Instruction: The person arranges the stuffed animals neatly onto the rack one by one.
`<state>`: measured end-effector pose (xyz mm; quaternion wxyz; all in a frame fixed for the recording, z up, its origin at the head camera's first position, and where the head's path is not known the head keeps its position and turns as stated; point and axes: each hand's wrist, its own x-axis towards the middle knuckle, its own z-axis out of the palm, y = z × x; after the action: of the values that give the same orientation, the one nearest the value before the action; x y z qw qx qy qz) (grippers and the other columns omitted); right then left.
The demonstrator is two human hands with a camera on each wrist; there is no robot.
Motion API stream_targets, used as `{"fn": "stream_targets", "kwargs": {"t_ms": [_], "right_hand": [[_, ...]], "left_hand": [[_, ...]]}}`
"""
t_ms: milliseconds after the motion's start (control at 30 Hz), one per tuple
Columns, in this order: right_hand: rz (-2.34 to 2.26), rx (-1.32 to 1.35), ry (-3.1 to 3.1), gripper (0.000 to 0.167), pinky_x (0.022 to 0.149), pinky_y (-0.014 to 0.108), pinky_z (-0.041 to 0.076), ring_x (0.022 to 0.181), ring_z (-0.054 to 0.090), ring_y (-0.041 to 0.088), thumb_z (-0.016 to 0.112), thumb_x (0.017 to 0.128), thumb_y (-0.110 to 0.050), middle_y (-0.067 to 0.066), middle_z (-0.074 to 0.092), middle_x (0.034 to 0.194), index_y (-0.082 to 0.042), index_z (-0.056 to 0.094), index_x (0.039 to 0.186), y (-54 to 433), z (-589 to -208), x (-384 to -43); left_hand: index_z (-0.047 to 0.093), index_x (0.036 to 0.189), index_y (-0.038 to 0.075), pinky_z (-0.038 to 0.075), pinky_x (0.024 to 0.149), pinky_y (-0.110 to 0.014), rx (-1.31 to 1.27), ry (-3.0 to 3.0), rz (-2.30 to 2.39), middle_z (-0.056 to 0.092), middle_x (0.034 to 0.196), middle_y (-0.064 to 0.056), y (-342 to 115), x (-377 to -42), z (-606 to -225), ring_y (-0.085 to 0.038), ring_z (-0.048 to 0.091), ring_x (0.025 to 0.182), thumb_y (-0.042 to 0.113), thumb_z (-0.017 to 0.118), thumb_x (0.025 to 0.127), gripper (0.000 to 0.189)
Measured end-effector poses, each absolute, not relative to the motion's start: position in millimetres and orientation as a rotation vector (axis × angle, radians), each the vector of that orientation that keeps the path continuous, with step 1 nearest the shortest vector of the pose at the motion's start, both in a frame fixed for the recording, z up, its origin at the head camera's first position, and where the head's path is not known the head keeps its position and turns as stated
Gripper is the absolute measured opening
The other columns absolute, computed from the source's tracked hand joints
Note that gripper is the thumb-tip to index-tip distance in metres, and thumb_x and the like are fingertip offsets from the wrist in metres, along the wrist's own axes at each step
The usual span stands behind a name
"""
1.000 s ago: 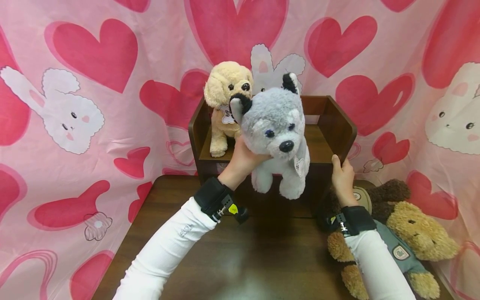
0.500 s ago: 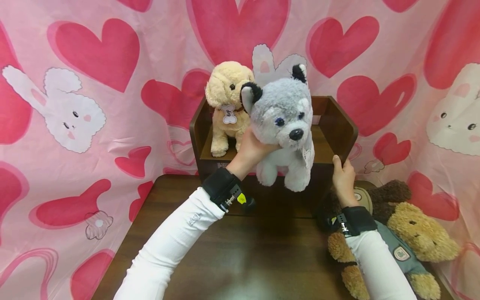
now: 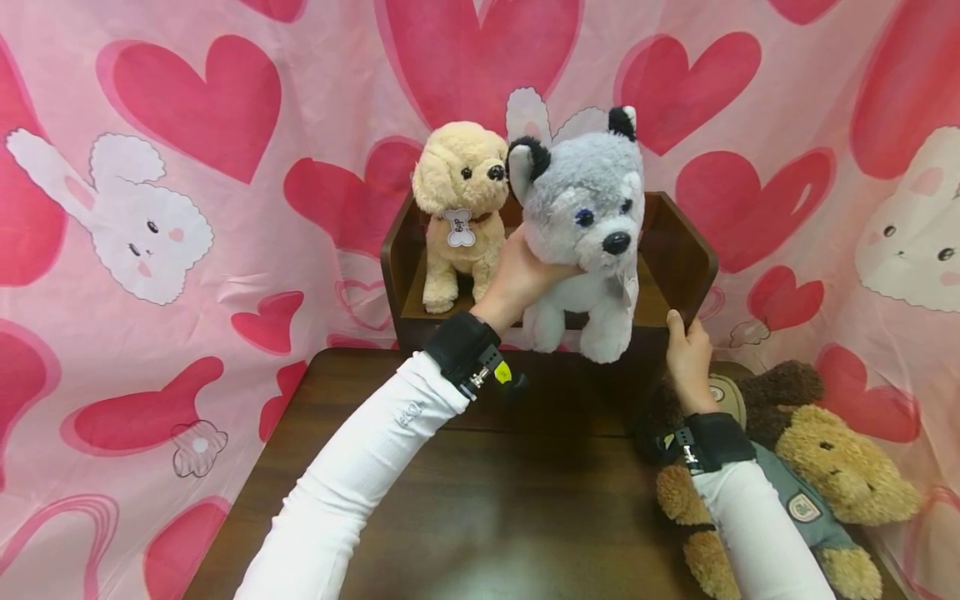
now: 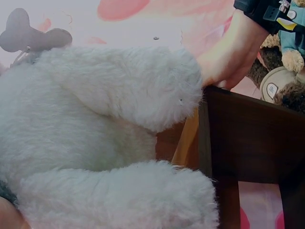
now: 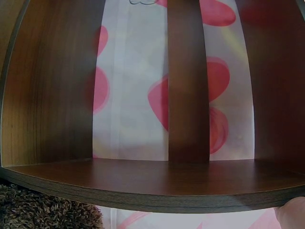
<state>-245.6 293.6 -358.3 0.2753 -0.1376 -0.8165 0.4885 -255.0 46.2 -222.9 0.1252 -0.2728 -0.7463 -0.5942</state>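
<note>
My left hand point(image 3: 528, 271) grips a grey and white husky plush point(image 3: 585, 183) from its left side, under the head, and holds it upright before the wooden shelf point(image 3: 678, 242). The white legs of the husky plush point(image 4: 119, 86) fill much of the left wrist view, close by the shelf's edge. A cream puppy plush point(image 3: 461, 171) with a bone-shaped tag sits on the shelf's left part. My right hand point(image 3: 688, 358) holds the shelf's right front corner, thumb on top. The right wrist view looks into the lower compartment of the shelf point(image 5: 188, 95).
Below the shelf stretches a dark brown tabletop point(image 3: 480, 500). At its right lie a tan teddy bear point(image 3: 847, 467) in a grey-green shirt and a dark brown plush point(image 3: 783, 390), partly behind my right forearm. A pink heart-print cloth point(image 3: 187, 108) hangs behind and at both sides.
My left hand has carried the husky plush up, to the right and toward the shelf. More of the cream puppy plush shows. My right hand stays on the shelf corner.
</note>
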Motion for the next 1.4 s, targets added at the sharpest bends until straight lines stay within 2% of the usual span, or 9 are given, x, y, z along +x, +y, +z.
{"fn": "stream_targets", "kwargs": {"t_ms": [200,367,533,800,1067,1200,1400], "right_hand": [[1.311,-0.352,-2.192,0.044,0.079,0.043,0.031,0.09,0.04,0.029,0.033,0.097,-0.034,0.022,0.049,0.101,0.006,0.048,0.105,292.1,-357.8,-244.0],[1.3,-0.345,-2.182,0.045,0.084,0.048,0.032,0.094,0.042,0.032,0.033,0.097,-0.032,0.025,0.051,0.107,0.008,0.049,0.107,293.0,-358.4,-243.5],[1.31,-0.342,-2.186,0.046,0.083,0.047,0.032,0.093,0.041,0.031,0.033,0.097,-0.033,0.024,0.05,0.107,0.008,0.049,0.109,294.8,-358.8,-244.5],[1.287,-0.363,-2.161,0.042,0.081,0.048,0.032,0.089,0.042,0.033,0.035,0.096,-0.032,0.025,0.05,0.098,0.008,0.048,0.098,296.4,-360.8,-246.3],[1.315,-0.381,-2.171,0.042,0.082,0.043,0.032,0.09,0.04,0.028,0.034,0.096,-0.034,0.021,0.049,0.099,0.006,0.048,0.1,296.9,-360.3,-247.1],[1.3,-0.384,-2.185,0.043,0.081,0.046,0.031,0.091,0.041,0.031,0.034,0.096,-0.034,0.023,0.049,0.099,0.007,0.047,0.1,296.1,-358.1,-245.8],[1.299,-0.38,-2.185,0.044,0.083,0.048,0.031,0.093,0.042,0.033,0.034,0.096,-0.034,0.024,0.05,0.102,0.007,0.048,0.101,293.5,-357.9,-246.0]], "left_hand": [[0.047,0.127,0.006,0.038,0.086,-0.014,-0.789,-2.194,-1.717,0.054,0.123,-0.007,53.1,-265.2,-221.9,-0.011,0.049,0.108,0.015,0.081,0.065,0.072],[0.045,0.128,0.004,0.037,0.087,-0.013,-0.826,-2.155,-1.732,0.053,0.124,-0.008,58.8,-272.8,-222.3,-0.011,0.049,0.109,0.014,0.08,0.065,0.073],[0.045,0.128,0.003,0.036,0.088,-0.012,-0.83,-2.118,-1.744,0.054,0.123,-0.009,66.3,-281.4,-224.0,-0.012,0.049,0.109,0.011,0.08,0.065,0.072],[0.051,0.123,0.005,0.038,0.084,-0.012,-0.702,-2.169,-1.715,0.058,0.117,-0.006,84.8,-294.1,-227.4,-0.008,0.051,0.103,0.017,0.081,0.063,0.068],[0.054,0.118,0.003,0.04,0.082,-0.014,-0.66,-2.168,-1.659,0.06,0.112,-0.008,94.8,-300.9,-226.1,-0.014,0.054,0.102,0.018,0.082,0.063,0.064],[0.054,0.116,0.003,0.04,0.082,-0.016,-0.649,-2.162,-1.629,0.06,0.111,-0.009,98.8,-305.0,-228.1,-0.017,0.054,0.103,0.017,0.082,0.063,0.062],[0.054,0.116,0.004,0.04,0.079,-0.013,-0.62,-2.198,-1.628,0.06,0.111,-0.008,102.7,-311.9,-230.1,-0.015,0.055,0.102,0.021,0.081,0.064,0.061]]}}
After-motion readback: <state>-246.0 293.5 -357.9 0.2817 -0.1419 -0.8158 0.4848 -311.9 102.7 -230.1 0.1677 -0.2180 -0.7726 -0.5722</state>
